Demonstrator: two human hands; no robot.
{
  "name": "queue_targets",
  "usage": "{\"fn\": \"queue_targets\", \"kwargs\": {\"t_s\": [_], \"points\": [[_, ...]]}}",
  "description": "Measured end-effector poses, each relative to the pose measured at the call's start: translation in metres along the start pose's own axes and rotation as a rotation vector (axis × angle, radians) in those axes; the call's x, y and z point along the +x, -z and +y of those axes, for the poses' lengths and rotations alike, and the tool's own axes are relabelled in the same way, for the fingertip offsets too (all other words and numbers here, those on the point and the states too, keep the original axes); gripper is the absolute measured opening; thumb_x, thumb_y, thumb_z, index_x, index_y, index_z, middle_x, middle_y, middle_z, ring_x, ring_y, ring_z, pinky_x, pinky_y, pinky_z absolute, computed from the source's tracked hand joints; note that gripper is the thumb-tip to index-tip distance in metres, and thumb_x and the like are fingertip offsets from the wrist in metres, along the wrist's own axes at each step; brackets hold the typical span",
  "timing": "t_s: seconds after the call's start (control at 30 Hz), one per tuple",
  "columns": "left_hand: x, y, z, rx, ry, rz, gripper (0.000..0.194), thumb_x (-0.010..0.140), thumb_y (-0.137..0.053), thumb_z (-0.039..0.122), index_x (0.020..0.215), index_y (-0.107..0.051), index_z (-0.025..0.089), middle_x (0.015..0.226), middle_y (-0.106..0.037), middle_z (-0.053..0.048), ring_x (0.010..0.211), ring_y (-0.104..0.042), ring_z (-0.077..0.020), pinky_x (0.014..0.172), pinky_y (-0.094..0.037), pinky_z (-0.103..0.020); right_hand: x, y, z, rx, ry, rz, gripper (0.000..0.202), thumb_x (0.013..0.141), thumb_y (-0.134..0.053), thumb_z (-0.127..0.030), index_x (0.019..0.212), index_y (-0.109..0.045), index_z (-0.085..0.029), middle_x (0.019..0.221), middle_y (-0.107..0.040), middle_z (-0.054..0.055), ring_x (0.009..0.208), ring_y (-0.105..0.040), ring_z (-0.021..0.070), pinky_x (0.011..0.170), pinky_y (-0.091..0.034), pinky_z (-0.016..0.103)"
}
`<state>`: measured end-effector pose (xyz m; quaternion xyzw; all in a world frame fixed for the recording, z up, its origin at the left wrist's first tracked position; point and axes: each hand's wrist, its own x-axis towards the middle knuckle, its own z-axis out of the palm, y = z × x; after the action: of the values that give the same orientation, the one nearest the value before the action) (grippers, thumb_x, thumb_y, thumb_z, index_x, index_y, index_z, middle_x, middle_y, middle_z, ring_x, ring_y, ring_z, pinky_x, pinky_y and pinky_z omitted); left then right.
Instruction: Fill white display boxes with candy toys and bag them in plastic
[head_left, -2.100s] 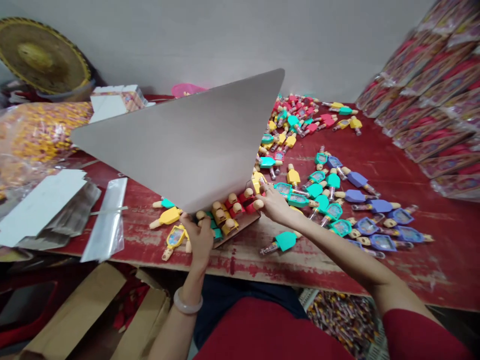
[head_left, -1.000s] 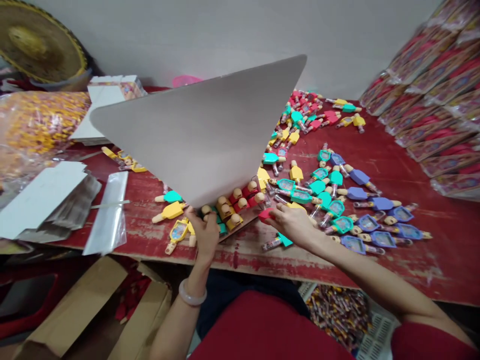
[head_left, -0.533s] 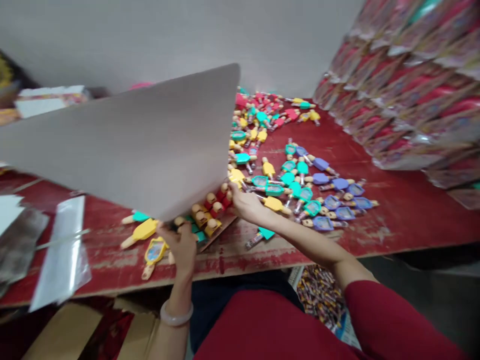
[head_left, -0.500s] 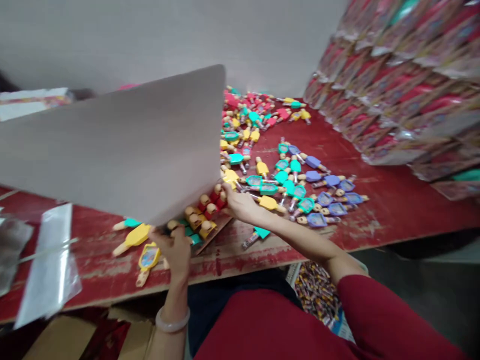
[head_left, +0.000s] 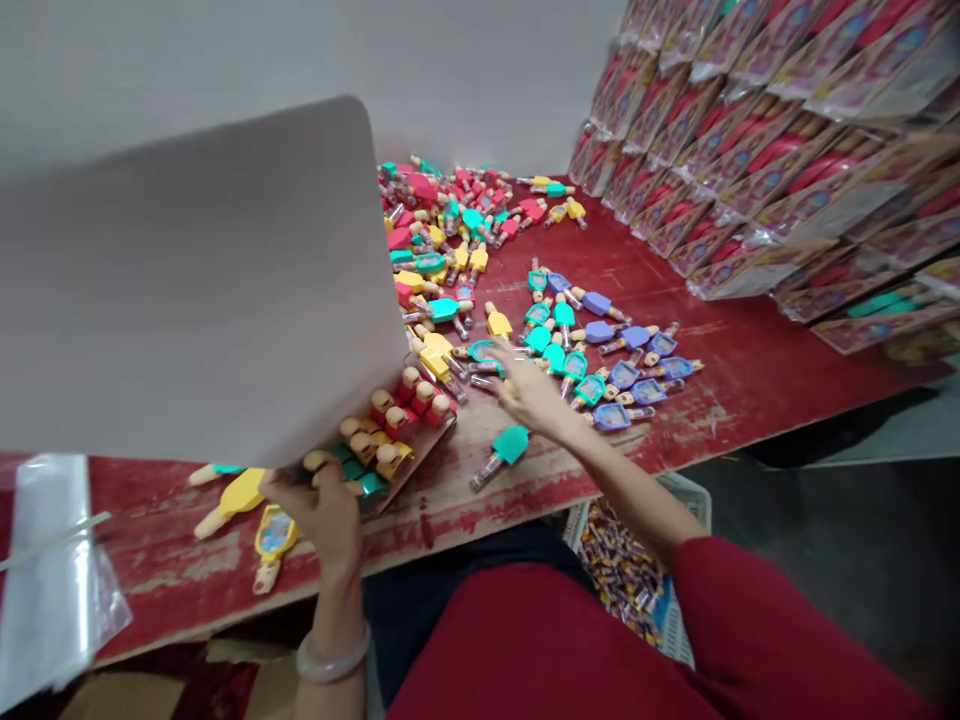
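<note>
Now the right hand (head_left: 529,390) is off the box (head_left: 427,460). Half a second ago it was at the box's right end; currently over loose pieces on the tabletop (head_left: 750,370), fingers loosely spread, blurred, nothing visibly held. Fingers near a loose green toy (head_left: 481,351); contact can't be told. A second ago it held a red piece just off that end; now red toys (head_left: 439,410) sit right up to it, so that piece probably went in. View has also swung right.

Left hand (head_left: 330,515) stays at the box's left end, half curled, beside the green toys (head_left: 371,485); can't tell if gripping or just resting. Yellow toys (head_left: 390,458) between green and red, pale board (head_left: 225,300) slanting up behind. For the work: box seems one piece fuller, only the left hand at it, right hand apparently free.
</note>
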<state>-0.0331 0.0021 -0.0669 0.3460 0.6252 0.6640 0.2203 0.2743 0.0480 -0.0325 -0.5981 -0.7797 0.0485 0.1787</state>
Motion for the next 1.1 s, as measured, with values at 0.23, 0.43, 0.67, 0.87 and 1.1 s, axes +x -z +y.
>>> {"fn": "queue_targets", "kwargs": {"t_s": [0.23, 0.43, 0.67, 0.87, 1.1], "points": [[-0.005, 0.001, 0.001, 0.04, 0.004, 0.005, 0.037, 0.076, -0.063, 0.023, 0.105, -0.04, 0.023, 0.102, -0.053, -0.001, 0.092, -0.055, -0.0158, 0.09, -0.049, -0.031, -0.127, 0.013, 0.127, -0.333, -0.411, -0.077, 0.028, 0.078, -0.047, 0.002, 0.076, -0.062, -0.021, 0.077, -0.058, 0.009, 0.052, -0.054, 0.0177, 0.052, -0.032, 0.033], [-0.006, -0.001, 0.006, 0.022, 0.002, 0.032, 0.038, 0.075, -0.064, 0.025, 0.107, -0.043, 0.022, 0.105, -0.055, -0.003, 0.097, -0.056, -0.0186, 0.093, -0.048, -0.033, -0.124, -0.007, 0.119, -0.281, -0.264, -0.26, 0.024, 0.078, -0.053, -0.003, 0.08, -0.064, -0.024, 0.096, -0.066, 0.015, 0.052, -0.054, 0.0161, 0.047, -0.02, 0.032], [-0.008, -0.002, 0.008, 0.003, 0.02, 0.03, 0.037, 0.073, -0.063, 0.023, 0.106, -0.044, 0.022, 0.106, -0.057, -0.003, 0.097, -0.056, -0.0181, 0.091, -0.048, -0.032, -0.093, 0.04, 0.019, 0.11, -0.102, -0.014, 0.018, 0.092, -0.063, -0.038, 0.098, -0.059, -0.022, 0.101, -0.071, 0.01, 0.079, -0.069, 0.0219, 0.063, -0.051, 0.03], [-0.009, 0.0, 0.014, 0.034, 0.045, 0.018, 0.033, 0.075, -0.062, 0.022, 0.101, -0.044, 0.023, 0.096, -0.054, -0.001, 0.091, -0.055, -0.0176, 0.088, -0.049, -0.032, -0.067, -0.016, -0.08, 0.403, 0.146, 0.185, 0.02, 0.103, -0.052, -0.04, 0.111, -0.055, -0.022, 0.109, -0.072, 0.012, 0.096, -0.073, 0.0228, 0.08, -0.061, 0.034], [-0.01, -0.001, 0.01, 0.023, 0.051, 0.016, 0.037, 0.077, -0.062, 0.024, 0.108, -0.044, 0.023, 0.115, -0.058, -0.006, 0.109, -0.057, -0.0211, 0.103, -0.046, -0.037, -0.059, -0.049, -0.09, 0.196, 0.16, 0.011, 0.013, 0.101, -0.049, -0.032, 0.102, -0.053, -0.02, 0.089, -0.069, 0.008, 0.071, -0.069, 0.0189, 0.06, -0.052, 0.028]]}}
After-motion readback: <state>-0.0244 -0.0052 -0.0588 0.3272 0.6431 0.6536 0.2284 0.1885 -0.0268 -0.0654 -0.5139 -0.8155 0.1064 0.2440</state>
